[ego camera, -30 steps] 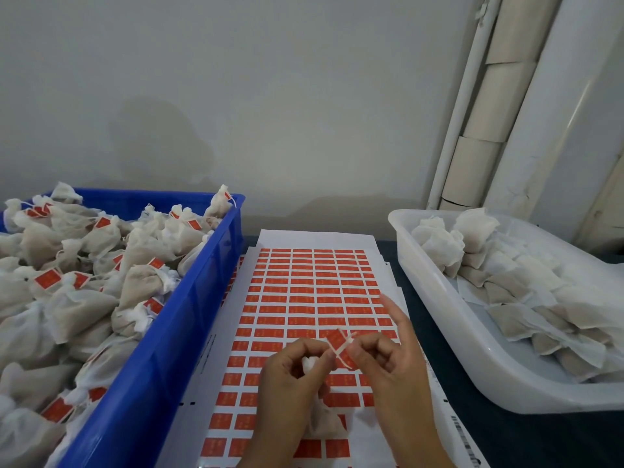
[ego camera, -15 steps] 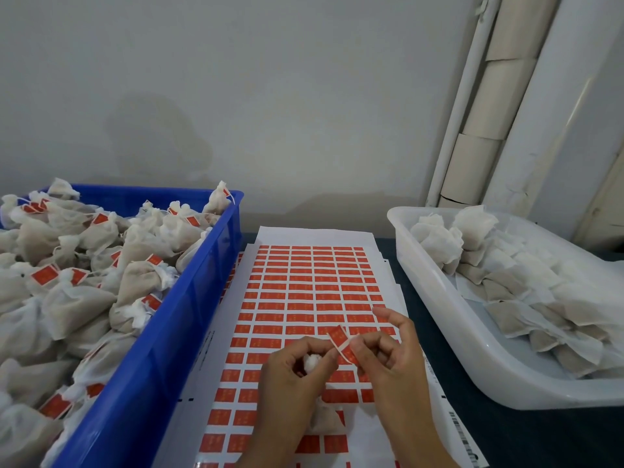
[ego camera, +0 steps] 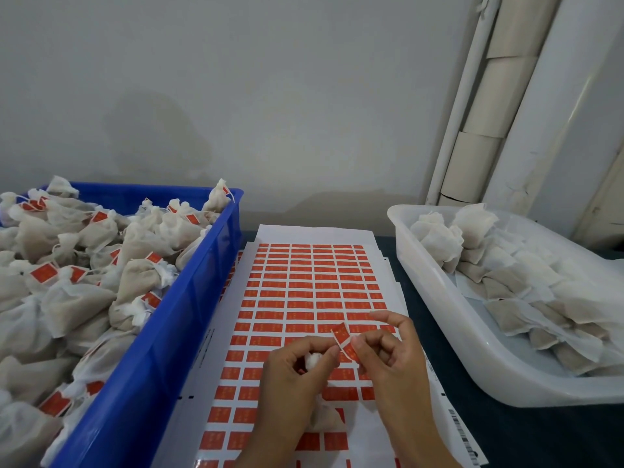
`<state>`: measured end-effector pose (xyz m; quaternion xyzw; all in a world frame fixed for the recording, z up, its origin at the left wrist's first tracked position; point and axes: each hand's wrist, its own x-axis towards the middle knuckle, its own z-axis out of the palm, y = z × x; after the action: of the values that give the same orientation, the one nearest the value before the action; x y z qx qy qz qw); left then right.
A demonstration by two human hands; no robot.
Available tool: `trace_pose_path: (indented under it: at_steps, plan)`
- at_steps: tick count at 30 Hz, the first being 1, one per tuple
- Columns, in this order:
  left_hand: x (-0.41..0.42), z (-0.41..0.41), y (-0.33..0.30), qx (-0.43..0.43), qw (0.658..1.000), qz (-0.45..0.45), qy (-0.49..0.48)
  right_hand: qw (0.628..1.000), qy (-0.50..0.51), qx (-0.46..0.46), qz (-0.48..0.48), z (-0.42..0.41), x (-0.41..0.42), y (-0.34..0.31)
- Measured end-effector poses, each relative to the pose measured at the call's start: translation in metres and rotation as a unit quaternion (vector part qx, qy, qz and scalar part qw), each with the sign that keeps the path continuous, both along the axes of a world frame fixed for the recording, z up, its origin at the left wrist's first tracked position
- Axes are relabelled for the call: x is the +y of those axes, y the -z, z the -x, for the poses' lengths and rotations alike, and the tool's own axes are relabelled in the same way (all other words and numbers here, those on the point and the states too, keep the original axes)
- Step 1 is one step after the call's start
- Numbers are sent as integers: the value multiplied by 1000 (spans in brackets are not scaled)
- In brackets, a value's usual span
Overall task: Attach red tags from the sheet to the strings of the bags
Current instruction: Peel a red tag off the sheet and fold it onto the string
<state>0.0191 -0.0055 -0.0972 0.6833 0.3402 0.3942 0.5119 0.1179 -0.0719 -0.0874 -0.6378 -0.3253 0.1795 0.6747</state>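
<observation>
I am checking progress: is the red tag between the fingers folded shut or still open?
Still open: the red tag stands in a V, its two halves apart, pinched by the right hand.

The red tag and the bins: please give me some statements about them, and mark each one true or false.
1. The right hand and the left hand pinch the red tag between them. True.
2. The blue bin holds bags with red tags on them. True.
3. The white tray stands to the left of the sticker sheet. False: it stands to the right of the sheet; the blue bin is on the left.
4. The bags in the white tray carry red tags. False: no red tag shows on them.
5. The left hand is empty. False: it holds a white bag.
</observation>
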Motion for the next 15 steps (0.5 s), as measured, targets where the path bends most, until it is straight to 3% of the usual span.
trace_pose_path:
  at_steps: [15]
  plan:
    - [0, 0, 0, -26, 999, 27, 21, 1000, 16, 3, 2, 2, -1, -1]
